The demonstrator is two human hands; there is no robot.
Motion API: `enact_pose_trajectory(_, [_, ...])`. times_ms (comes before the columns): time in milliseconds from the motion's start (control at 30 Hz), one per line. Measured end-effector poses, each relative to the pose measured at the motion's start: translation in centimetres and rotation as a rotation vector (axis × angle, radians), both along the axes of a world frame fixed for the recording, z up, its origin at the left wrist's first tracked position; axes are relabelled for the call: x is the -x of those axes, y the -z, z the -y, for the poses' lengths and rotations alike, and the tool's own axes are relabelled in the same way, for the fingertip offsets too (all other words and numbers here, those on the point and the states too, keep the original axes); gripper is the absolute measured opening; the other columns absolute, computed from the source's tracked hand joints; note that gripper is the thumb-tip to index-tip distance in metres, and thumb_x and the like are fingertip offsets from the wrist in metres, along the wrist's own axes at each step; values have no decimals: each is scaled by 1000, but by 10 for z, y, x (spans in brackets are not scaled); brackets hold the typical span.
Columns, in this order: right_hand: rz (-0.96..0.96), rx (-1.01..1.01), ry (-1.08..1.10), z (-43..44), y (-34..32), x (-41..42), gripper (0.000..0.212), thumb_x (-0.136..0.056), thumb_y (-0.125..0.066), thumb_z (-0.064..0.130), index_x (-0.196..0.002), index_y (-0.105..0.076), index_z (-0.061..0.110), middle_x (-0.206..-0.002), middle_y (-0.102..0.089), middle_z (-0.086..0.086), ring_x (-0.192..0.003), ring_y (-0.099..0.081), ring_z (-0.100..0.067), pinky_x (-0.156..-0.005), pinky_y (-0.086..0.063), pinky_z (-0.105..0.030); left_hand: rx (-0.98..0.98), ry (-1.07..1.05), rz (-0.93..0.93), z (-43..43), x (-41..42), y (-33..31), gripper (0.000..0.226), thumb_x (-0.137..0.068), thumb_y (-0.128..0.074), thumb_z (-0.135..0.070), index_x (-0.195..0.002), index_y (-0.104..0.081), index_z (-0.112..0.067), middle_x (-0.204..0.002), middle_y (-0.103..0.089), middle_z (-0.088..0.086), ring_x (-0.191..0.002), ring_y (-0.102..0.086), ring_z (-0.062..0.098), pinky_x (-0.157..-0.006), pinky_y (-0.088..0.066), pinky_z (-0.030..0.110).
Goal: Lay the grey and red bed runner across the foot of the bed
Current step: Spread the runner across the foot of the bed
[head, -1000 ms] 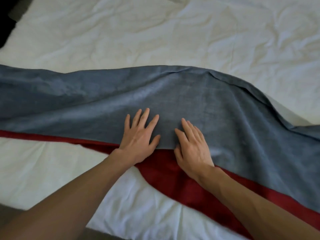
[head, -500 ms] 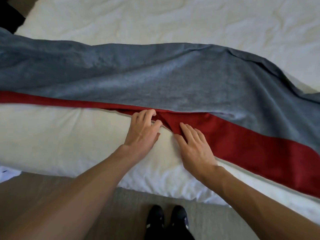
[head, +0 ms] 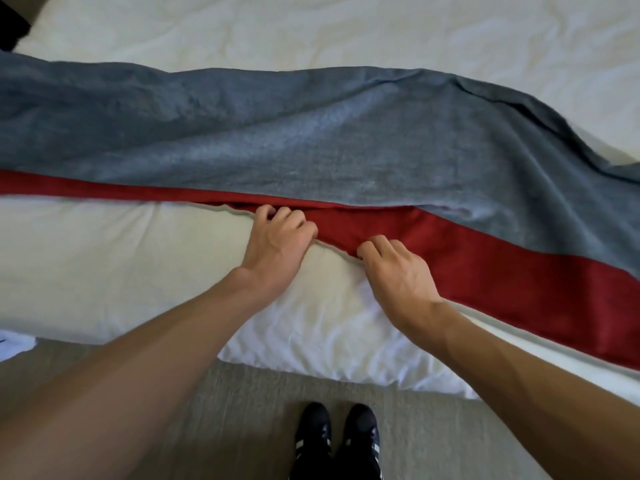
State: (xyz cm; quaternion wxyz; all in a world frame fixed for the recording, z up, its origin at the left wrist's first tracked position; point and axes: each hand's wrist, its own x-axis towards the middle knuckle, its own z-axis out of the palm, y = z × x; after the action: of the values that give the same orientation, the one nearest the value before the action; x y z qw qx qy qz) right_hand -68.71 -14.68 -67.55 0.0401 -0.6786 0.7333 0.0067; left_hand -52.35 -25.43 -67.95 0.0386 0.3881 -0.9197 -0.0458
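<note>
Both hands have drawn back from the grey field to the runner's near red edge, and their fingers, flat a second ago, now curl into the cloth. The left hand (head: 277,242) bunches the red hem where it folds under, fingers bent tight on it; the right hand (head: 398,271) pinches the same hem just beside it, thumb hidden beneath. The bed runner (head: 311,143) lies across the white bed (head: 104,258) from left to right, grey half far, red band near, but it sags toward the near right and its far edge ripples. It looks soft, light and limp, so it should follow a pull without resistance yet crease readily and drag on the duvet. The hem seems the best hold: taken wider apart, the hands could likely tug the band straight.
</note>
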Motion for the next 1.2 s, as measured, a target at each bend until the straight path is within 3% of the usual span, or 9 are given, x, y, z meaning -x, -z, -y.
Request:
enact_pose_trajectory(133, [50,81,-34,-10,3,-9,31,-59,-69,-10,-82,-59,8,-73,-55,-7,-61,-51,-26,-53,-42,-36,69,146,8,-13,-27,-3,20,-72,-64,5,-85,-64,-9,-105,-61,13,-96,-58,31,-88,-40,46])
enact_pose_trajectory(333, [66,36,-83,-33,8,-30,28,-57,-62,-4,-80,-60,10,-77,-55,-7,-65,-50,-27,-58,-41,-38,-63,184,135,-45,-54,4,27,-64,-65,3,-88,-61,-9,-130,-53,19,-118,-53,33,-98,-40,52])
enact_pose_trajectory(433, [55,-51,-87,-36,9,-34,19,-62,-62,8,-80,-58,11,-82,-54,-8,-71,-49,-28,-61,-39,-39,-101,171,95,-52,-57,8,10,-78,-58,-11,-88,-59,-11,-134,-51,19,-123,-49,32,-100,-37,53])
enact_pose_trajectory(567, [162,-9,-66,-26,6,-32,28,-79,-47,38,-85,-57,13,-95,-54,-9,-84,-49,-27,-71,-40,-41,-113,96,21,-46,-48,7,36,-89,-36,-36,-105,-58,-12,-141,-44,17,-131,-40,31,-106,-29,55])
enact_pose_trajectory(667, [169,20,16,-16,9,-33,44,-90,-35,42,-114,-56,12,-128,-49,-18,-122,-44,-33,-100,-35,-49,-160,28,117,-37,-34,11,61,-92,-22,-47,-146,-24,-19,-157,-10,12,-144,-10,29,-115,-8,54])
enact_pose_trajectory(733, [150,-74,66,-14,17,-31,57,-95,-25,44,-142,-33,14,-152,-24,-20,-142,-17,-34,-113,-15,-54,-180,3,204,-34,-29,20,64,-92,-13,-51,-149,-1,-25,-159,5,7,-145,3,26,-115,1,54])
enact_pose_trajectory(867, [73,-178,15,-20,35,-26,66,-95,-14,50,-150,-3,17,-158,1,-17,-145,4,-33,-115,-2,-54,-170,-1,289,-34,-28,33,65,-89,-3,-54,-147,10,-27,-158,11,6,-145,9,24,-114,5,55])
enact_pose_trajectory(1067, [169,-153,79,-10,15,-31,61,-91,-39,44,-143,-31,14,-151,-24,-21,-140,-20,-36,-113,-16,-52,-242,6,223,-30,-28,23,64,-92,-15,-53,-149,0,-28,-159,5,4,-145,5,22,-115,3,52])
enact_pose_trajectory(1200, [226,-29,92,12,-4,-44,47,-87,-48,39,-125,-49,11,-126,-49,-16,-111,-49,-32,-95,-36,-43,-224,-34,-11,-18,-43,1,52,-96,-33,-36,-143,-34,-16,-151,-33,7,-139,-28,20,-112,-18,43])
